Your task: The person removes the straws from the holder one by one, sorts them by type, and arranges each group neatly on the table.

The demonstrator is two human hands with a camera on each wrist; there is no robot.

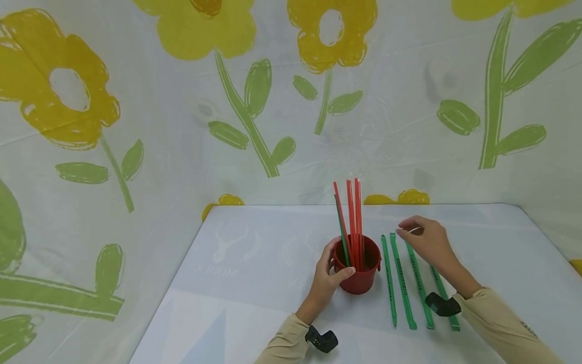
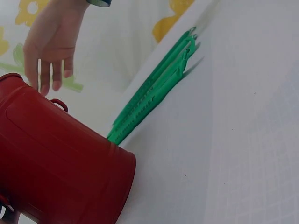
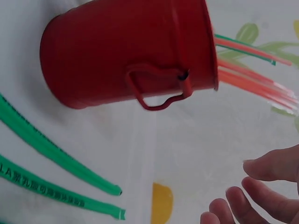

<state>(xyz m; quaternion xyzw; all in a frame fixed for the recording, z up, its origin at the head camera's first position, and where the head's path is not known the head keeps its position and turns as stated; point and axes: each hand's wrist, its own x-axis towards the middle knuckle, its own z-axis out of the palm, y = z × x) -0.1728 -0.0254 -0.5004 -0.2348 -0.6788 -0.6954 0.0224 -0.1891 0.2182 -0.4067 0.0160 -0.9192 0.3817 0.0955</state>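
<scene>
A small red metal bucket (image 1: 359, 284) stands upright on the table, and my left hand (image 1: 325, 283) grips its left side with the thumb at the front near the rim. Several red straws (image 1: 357, 212) and a thin green straw (image 1: 342, 225) lean inside the bucket and stick out above it. To its right, several green paper-wrapped straws (image 1: 401, 285) with dark print lie side by side. My right hand (image 1: 427, 242) hovers over their far ends, fingers loosely bent, thumb and fingertips apart (image 3: 271, 182). Nothing shows between them.
The white table (image 1: 236, 283) has faint printed marks on its left part. A curtain (image 1: 386, 131) with yellow flowers and green leaves hangs behind the far edge and along the left. A small side handle (image 3: 156, 88) projects from the bucket towards the green straws.
</scene>
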